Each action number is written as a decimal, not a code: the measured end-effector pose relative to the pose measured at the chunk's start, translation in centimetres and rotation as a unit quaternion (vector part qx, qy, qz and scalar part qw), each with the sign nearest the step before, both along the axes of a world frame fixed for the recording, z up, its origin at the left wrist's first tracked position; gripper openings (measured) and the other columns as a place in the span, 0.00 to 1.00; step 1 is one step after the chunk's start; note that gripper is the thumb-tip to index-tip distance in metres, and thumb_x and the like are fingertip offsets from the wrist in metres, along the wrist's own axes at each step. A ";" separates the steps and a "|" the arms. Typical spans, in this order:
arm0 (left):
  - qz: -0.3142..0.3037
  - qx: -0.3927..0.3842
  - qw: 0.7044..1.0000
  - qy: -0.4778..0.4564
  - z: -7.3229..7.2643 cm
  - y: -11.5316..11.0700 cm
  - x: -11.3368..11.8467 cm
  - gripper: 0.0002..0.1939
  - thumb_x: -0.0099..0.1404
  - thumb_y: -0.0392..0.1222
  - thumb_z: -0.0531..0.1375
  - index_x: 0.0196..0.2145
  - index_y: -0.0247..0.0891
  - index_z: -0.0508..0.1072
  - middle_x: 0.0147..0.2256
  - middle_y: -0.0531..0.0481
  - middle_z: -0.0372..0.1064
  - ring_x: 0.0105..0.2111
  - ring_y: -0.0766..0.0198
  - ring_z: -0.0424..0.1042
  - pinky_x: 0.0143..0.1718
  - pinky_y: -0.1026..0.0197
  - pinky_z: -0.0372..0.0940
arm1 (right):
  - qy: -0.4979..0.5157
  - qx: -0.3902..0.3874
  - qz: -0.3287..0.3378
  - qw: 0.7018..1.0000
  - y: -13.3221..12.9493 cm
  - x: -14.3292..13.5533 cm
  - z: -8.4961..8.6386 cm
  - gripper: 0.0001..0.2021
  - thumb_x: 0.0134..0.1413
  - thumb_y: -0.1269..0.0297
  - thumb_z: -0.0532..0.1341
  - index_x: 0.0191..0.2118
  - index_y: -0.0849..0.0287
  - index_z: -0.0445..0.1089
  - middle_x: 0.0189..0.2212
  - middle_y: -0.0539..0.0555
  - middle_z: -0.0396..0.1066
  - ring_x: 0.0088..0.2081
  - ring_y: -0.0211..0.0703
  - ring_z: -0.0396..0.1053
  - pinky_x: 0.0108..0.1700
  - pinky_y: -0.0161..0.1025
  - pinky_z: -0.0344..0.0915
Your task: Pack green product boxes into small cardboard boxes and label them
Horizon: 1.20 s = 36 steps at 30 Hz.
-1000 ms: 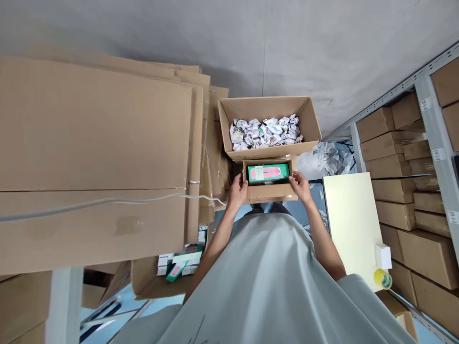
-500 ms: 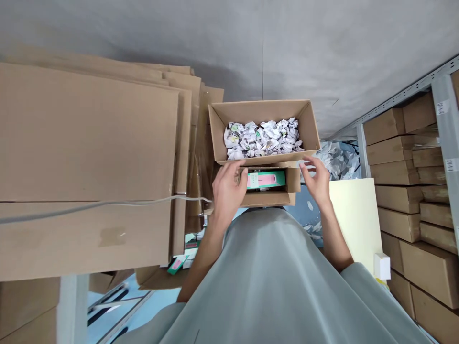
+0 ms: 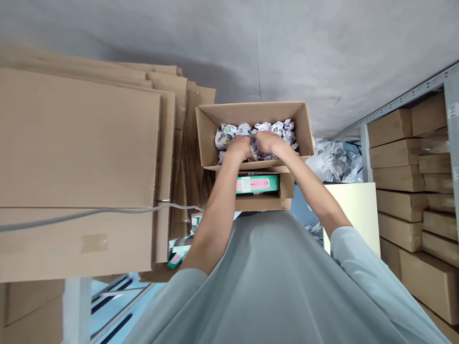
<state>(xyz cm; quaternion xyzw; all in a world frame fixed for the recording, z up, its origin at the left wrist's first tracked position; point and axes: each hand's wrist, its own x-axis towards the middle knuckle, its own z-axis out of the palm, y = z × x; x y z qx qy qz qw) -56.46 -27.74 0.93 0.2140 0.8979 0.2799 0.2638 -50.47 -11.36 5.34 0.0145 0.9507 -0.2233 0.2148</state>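
Both hands reach into an open cardboard box point(image 3: 247, 112) that holds crumpled printed paper point(image 3: 224, 136). My left hand point(image 3: 241, 147) is on the paper near the middle, its fingers bent down and partly hidden. Close beside it on the right, my right hand point(image 3: 268, 142) also touches the paper, with its fingertips out of sight. Whether either hand grips any paper cannot be made out. Nearer to my body, a narrower open carton point(image 3: 263, 204) contains a green and pink box point(image 3: 263, 183) with a white label.
Stacked flat cardboard point(image 3: 79, 138) fills the left side, crossed by a grey cable point(image 3: 118, 210). Green and pink boxes point(image 3: 175, 259) lie below it. At right are a bag of crumpled paper point(image 3: 337, 160), a pale yellow board point(image 3: 353, 205) and shelved cartons point(image 3: 398, 205).
My hands have moved forward and inward, from above the near carton into the box of crumpled paper. The view has shifted slightly.
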 end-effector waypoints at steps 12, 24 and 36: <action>0.035 -0.047 0.998 -0.030 2.1 0.6 0.2 0.17 0.47 0.19 0.70 0.25 0.41 0.79 0.36 0.37 0.83 0.58 0.33 0.80 0.65 0.39 0.70 | -0.033 -0.051 -0.023 0.998 -1.1 -0.8 -2.6 0.15 0.53 0.65 0.81 0.46 0.63 0.86 0.50 0.69 0.87 0.55 0.67 0.85 0.64 0.56 0.77; 0.083 0.197 0.969 0.125 9.9 -3.5 3.4 0.08 0.73 0.40 0.65 0.47 0.38 0.83 0.49 0.45 0.78 0.56 0.49 0.79 0.66 0.47 0.70 | 0.213 -0.045 -0.060 0.974 -0.3 5.4 8.0 0.16 0.80 0.57 0.58 0.57 0.57 0.81 0.55 0.60 0.81 0.57 0.58 0.79 0.66 0.51 0.69; 0.042 0.234 0.970 -0.059 8.5 -9.4 17.3 0.06 0.72 0.42 0.66 0.43 0.43 0.84 0.44 0.47 0.82 0.43 0.54 0.82 0.50 0.55 0.77 | 0.135 -0.184 -0.190 0.955 -4.7 21.4 5.5 0.12 0.76 0.54 0.63 0.49 0.51 0.84 0.44 0.55 0.84 0.41 0.51 0.80 0.51 0.46 0.76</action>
